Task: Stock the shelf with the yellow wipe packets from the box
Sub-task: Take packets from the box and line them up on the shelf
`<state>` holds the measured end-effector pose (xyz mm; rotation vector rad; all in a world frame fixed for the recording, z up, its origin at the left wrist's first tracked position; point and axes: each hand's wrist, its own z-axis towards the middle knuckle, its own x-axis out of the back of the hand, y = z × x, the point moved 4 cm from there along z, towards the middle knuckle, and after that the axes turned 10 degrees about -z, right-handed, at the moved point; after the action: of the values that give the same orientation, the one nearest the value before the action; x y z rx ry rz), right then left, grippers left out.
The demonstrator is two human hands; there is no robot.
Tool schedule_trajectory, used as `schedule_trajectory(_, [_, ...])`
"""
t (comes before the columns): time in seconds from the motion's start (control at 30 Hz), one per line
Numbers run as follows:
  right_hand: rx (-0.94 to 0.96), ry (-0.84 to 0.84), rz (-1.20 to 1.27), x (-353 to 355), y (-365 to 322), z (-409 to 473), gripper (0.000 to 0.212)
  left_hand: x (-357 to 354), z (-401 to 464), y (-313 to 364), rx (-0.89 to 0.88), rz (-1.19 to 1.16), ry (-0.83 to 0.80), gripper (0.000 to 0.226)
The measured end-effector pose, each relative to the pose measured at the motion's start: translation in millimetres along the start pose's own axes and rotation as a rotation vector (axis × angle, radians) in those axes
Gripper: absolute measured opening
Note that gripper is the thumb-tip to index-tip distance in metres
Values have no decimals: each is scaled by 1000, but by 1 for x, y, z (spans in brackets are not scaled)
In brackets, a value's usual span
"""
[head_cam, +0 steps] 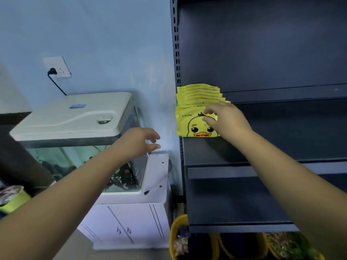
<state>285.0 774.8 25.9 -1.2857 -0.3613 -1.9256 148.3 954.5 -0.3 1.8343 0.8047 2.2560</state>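
Lower edge of frame: yellow bins (176,239) with mixed goods under the lowest shelf board, partly hidden. Lower left, a green-rimmed container (13,198), blurred.

Two bare forearms reach up from the bottom corners. Left hand (139,142) at centre frame, in open air in front of the wall, left of the rack upright. Fingers loosely curled, thumb and forefinger apart, nothing in them. It touches no packet; the packets are to its right and a little higher.

Behind the left arm: a fish tank (78,152) with a white lid (73,115), standing on a white cabinet (131,222).

Right hand (223,119) right of centre, over the dark shelf (281,147). Fingertips (207,120) rest on the face of the front packet (195,124), near its upper right corner; thumb above at the top edge. Fingers bent but spread; whether they pinch the packet or only touch it I cannot tell.

Packets: a row of yellow wipe packs, duck face on the front one, standing on edge at the left end of the shelf, against the slotted upright (177,53). The rest of the row (199,92) lines up behind it, tops showing, running back toward the rack's rear panel.

Far: blue wall, upper left a socket (57,66) with a black plug and cord running down behind the tank.
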Motion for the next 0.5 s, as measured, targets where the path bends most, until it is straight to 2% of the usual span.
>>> schedule_trajectory(0.13, [18, -15, 71, 5, -4, -62, 24, -33, -37, 11, -41, 107, -57, 29])
schedule_trajectory(0.27, [16, -62, 87, 4, -6, -137, 23, -63, -75, 28, -155, 163, -98, 28])
schedule_trajectory(0.5, [-175, -188, -15, -8, 9, -254, 21, -121, -137, 52, -323, 135, -170, 26])
